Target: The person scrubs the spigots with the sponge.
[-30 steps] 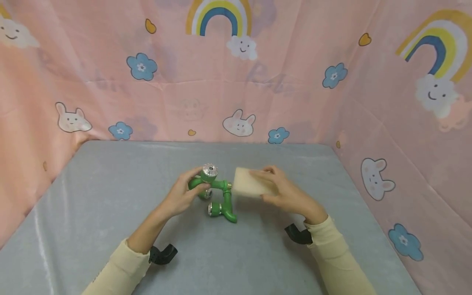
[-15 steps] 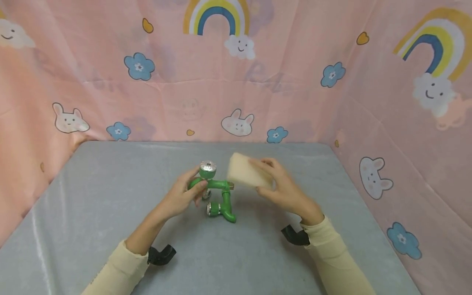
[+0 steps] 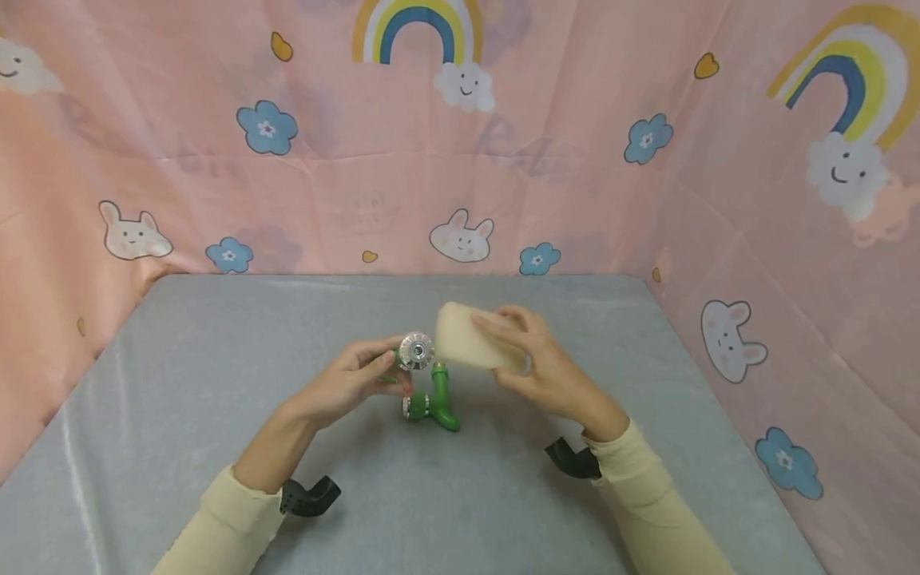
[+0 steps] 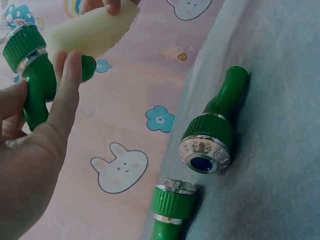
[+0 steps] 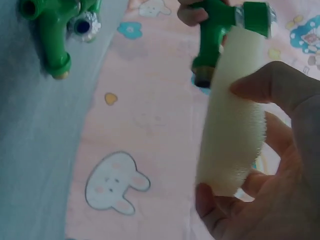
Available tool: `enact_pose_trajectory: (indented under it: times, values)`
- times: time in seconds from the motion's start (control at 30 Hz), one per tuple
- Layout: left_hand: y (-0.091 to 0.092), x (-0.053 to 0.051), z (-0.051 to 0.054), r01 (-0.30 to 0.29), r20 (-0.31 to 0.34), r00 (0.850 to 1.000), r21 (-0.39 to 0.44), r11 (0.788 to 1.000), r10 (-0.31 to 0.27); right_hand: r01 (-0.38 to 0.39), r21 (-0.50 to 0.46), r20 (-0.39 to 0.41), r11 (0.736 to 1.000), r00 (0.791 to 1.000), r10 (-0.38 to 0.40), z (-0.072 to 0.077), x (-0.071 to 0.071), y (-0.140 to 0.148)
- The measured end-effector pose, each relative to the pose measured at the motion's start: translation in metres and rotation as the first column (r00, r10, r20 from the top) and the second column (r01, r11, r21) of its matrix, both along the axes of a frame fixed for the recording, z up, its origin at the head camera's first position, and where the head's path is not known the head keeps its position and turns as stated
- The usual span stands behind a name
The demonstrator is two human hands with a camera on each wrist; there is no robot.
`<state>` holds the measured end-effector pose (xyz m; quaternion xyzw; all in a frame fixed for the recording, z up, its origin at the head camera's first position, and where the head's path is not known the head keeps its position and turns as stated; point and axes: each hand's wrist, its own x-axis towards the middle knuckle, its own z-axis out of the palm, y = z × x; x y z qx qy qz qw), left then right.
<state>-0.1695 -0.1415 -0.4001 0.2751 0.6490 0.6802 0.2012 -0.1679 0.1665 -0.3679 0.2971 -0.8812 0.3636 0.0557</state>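
Note:
My left hand [image 3: 345, 387] grips a green faucet [image 4: 40, 82] above the table, thumb on one side and fingers on the other. Its ribbed knob with a silvery cap [image 3: 416, 351] faces the head camera. In my right hand [image 3: 557, 375] a cream sponge [image 3: 474, 339] is pinched between thumb and fingers, right beside the faucet. The sponge [image 5: 232, 120] overlaps the held faucet [image 5: 215, 35] in the right wrist view; whether they touch I cannot tell. Below, another green faucet [image 3: 442, 407] lies on the table.
Two green faucet knobs show on the tabletop in the left wrist view, the nearer [image 4: 205, 145] and the lower [image 4: 172, 200]. A grey cloth covers the table [image 3: 216, 383]. Pink printed curtain [image 3: 323, 192] encloses the back and sides. Black curved pieces [image 3: 311, 497] stick out at both wrists.
The left hand has lifted its faucet off the table and turned it, so the knob cap now faces the camera. The sponge has risen and moved left toward it.

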Motion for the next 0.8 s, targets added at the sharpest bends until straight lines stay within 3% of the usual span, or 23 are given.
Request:
enact_pose_trajectory:
  times: [0.17,0.27,0.37,0.47,0.6,0.8]
  values:
    - [-0.002,-0.001,-0.001,-0.091,0.003,0.996,-0.033,0.995,0.091,0.064,0.123,0.007,0.99,0.998,-0.066,0.006,-0.004,0.017]
    - [-0.003,-0.001,-0.003,-0.154,0.019,0.988,-0.052,0.987,0.156,0.089,0.112,-0.02,0.99,0.996,-0.087,0.008,-0.006,0.024]
    - [-0.002,-0.001,-0.004,-0.17,0.007,0.985,-0.06,0.984,0.17,0.078,0.013,-0.069,0.997,0.995,-0.077,0.008,-0.004,0.02]
    - [0.002,-0.001,-0.004,-0.151,-0.008,0.989,-0.049,0.987,0.151,0.002,-0.048,-0.112,0.999,0.994,-0.008,0.004,0.001,0.005]
    - [0.006,0.0,-0.003,-0.159,-0.004,0.987,-0.03,0.987,0.159,-0.084,-0.008,-0.124,0.996,0.989,0.082,-0.004,0.004,-0.014]
    - [0.004,0.0,-0.001,-0.24,0.006,0.971,-0.068,0.968,0.241,-0.02,0.048,-0.067,0.999,0.997,0.024,-0.006,-0.003,-0.004]
